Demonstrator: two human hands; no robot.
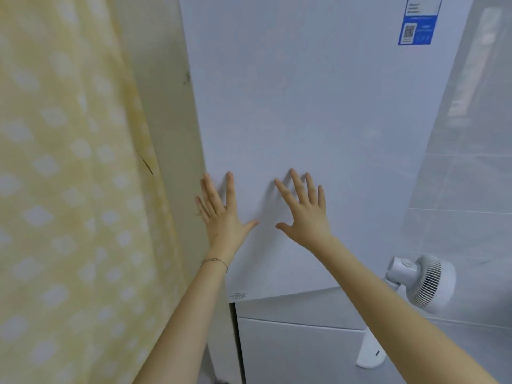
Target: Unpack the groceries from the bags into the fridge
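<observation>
Pale tiled wall (471,189) fills the 3 o'clock side, with a white fan (426,281) at 4 o'clock; a yellow patterned curtain (69,189) hangs at 9 o'clock; the white fridge (304,92) stands in the centre, a blue sticker (415,29) at 1 o'clock on its upper door; the left hand (224,217) and right hand (304,214) lie flat on that door, side by side, just below centre, fingers straight and spread, gripping nothing; a thin bracelet (214,261) circles the left wrist.

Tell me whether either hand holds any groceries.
No: the left hand and right hand are empty, fingers spread, at the fridge door.
</observation>
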